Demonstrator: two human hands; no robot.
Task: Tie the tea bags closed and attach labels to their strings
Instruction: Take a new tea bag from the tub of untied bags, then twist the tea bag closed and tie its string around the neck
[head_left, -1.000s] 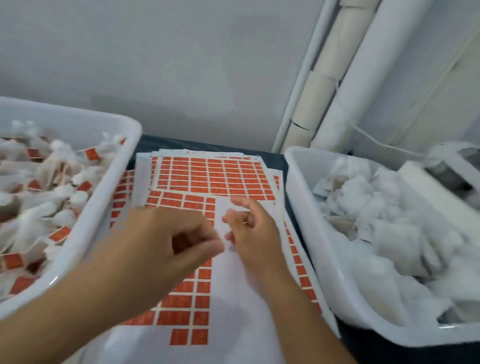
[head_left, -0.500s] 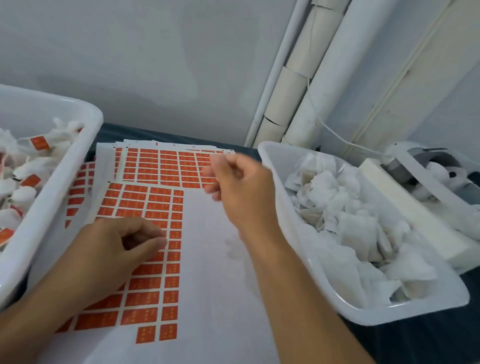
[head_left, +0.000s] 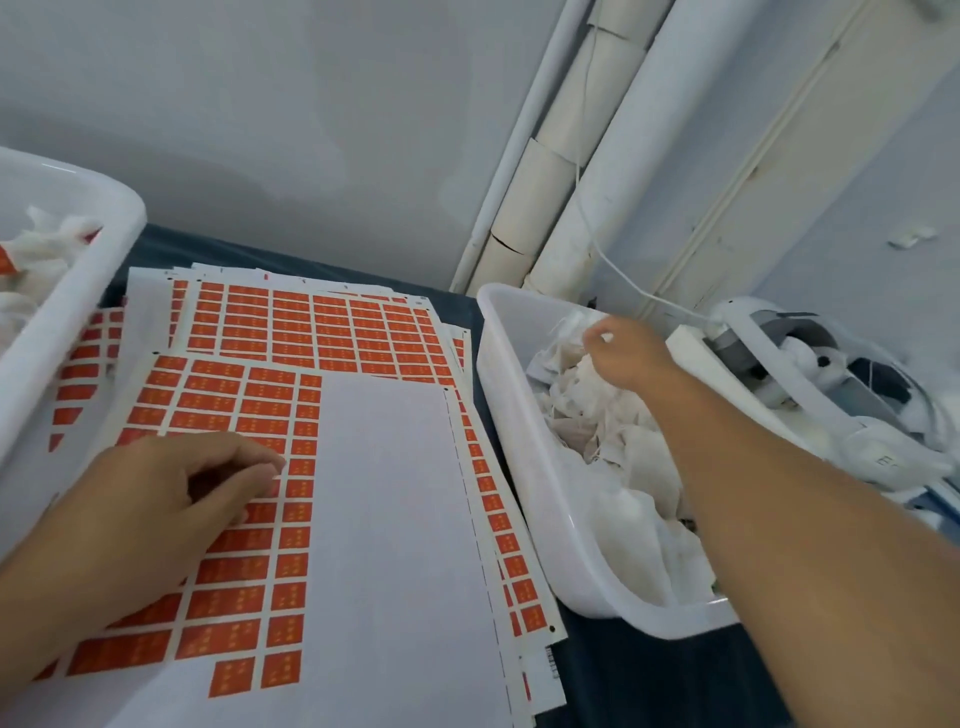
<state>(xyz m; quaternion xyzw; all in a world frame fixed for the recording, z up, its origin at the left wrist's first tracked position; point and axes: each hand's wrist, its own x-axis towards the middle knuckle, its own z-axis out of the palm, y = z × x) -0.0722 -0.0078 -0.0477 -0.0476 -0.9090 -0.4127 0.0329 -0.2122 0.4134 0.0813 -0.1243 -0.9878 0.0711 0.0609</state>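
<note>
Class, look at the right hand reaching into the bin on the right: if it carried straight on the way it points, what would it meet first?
Most likely the white tea bags heaped under the right hand in the right bin; depth is unclear, so contact may already exist.

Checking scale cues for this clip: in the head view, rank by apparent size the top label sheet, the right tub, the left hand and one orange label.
1. top label sheet
2. right tub
3. left hand, enlarged by nearness to the camera
4. orange label
</note>
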